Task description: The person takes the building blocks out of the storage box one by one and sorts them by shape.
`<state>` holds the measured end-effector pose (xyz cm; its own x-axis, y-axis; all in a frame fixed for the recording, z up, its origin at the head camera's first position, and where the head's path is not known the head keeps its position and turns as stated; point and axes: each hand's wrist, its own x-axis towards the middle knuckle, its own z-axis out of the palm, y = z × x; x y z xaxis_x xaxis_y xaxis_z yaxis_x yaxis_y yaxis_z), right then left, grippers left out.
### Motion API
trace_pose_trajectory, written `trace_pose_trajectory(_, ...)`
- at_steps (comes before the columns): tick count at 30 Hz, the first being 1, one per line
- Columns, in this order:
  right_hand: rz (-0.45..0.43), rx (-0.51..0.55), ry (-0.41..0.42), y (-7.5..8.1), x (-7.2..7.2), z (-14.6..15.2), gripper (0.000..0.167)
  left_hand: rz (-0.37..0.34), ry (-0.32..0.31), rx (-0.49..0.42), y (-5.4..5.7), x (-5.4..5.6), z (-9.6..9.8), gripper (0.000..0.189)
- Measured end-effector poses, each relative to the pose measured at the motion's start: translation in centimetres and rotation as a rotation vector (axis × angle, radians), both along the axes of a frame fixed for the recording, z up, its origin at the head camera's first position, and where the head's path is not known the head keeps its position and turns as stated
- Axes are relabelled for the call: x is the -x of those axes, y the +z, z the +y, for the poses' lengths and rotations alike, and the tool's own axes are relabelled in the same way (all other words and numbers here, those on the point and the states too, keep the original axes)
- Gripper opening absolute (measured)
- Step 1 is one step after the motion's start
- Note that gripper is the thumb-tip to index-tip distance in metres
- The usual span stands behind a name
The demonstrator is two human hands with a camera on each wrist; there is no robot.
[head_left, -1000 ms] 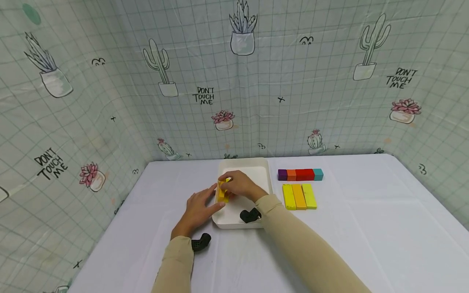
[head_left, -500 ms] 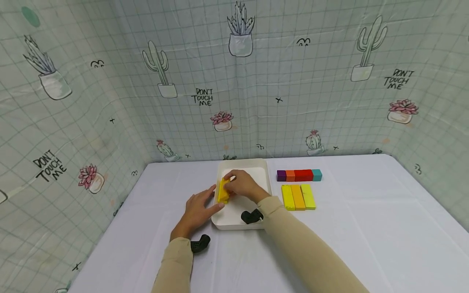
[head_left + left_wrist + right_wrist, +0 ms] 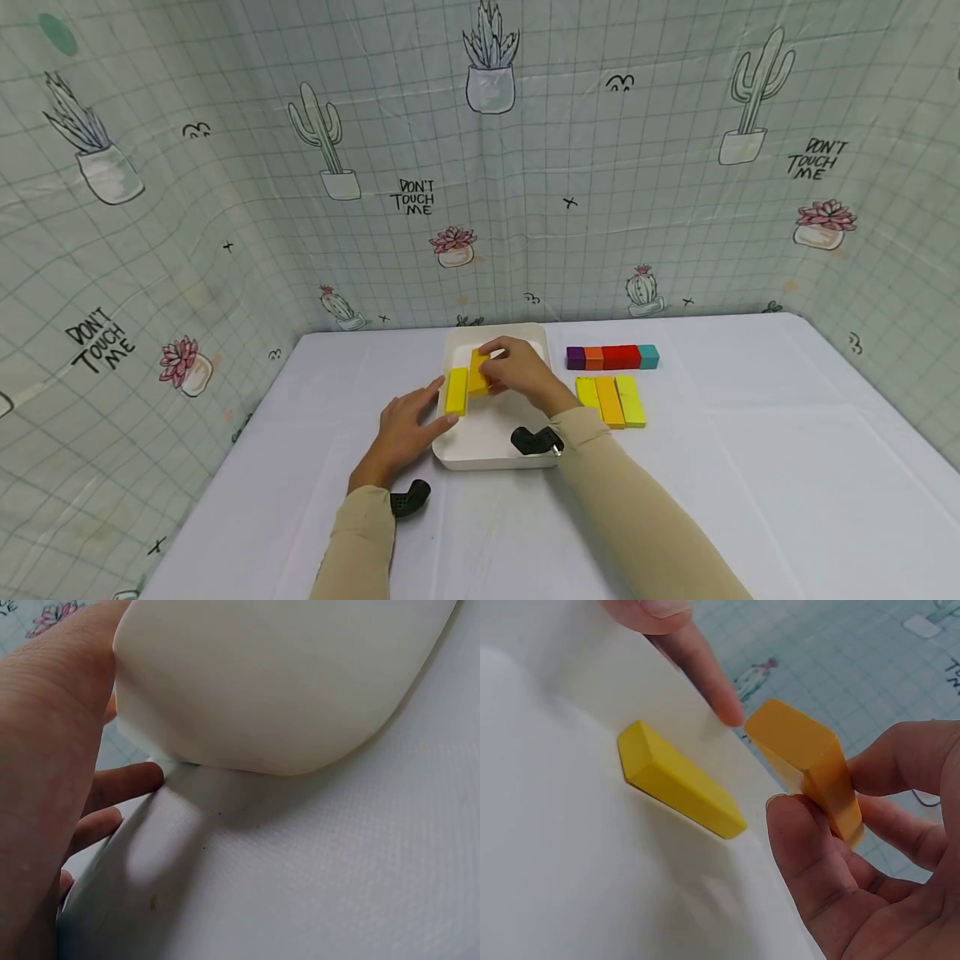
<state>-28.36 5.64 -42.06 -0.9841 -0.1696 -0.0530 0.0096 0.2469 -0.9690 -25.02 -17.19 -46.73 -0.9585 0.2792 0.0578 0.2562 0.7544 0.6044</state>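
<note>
My right hand point(image 3: 525, 372) pinches an orange-yellow rectangular block point(image 3: 810, 754) between thumb and fingers, above the white tray point(image 3: 480, 458). In the right wrist view this block is tilted and clear of the tray floor. A yellow block point(image 3: 457, 392) lies inside the tray along its left side, lengthwise. My left hand point(image 3: 402, 431) rests at the tray's left edge, thumb by the near end of the yellow block. In the left wrist view, its loosely extended fingers point(image 3: 124, 784) are beside the tray's outer wall point(image 3: 262, 697); the fingertips touch or nearly touch the table.
Right of the tray lie a yellow block point(image 3: 587, 390), an amber block point(image 3: 611, 402) and a lime-yellow block point(image 3: 632, 402) side by side. Behind them runs a row of purple point(image 3: 575, 358), orange point(image 3: 594, 358), red point(image 3: 621, 357) and teal blocks point(image 3: 648, 357). A patterned cloth hangs behind the table.
My right hand has lifted the orange-yellow block off the yellow one and moved it right and toward the back. The yellow block is now uncovered. My left hand has stayed in place.
</note>
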Motion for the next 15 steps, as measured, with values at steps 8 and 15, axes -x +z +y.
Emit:
trace_pose_trajectory(8,-0.014,0.022,-0.026,-0.1,-0.5,1.4,0.034,0.0,0.003,0.008,-0.1,-0.1,-0.1,0.077)
trace_pose_trajectory(15,0.005,0.069,-0.027,0.6,-1.4,2.8,0.036,-0.011,0.004,0.005,0.2,-0.2,0.0,0.075)
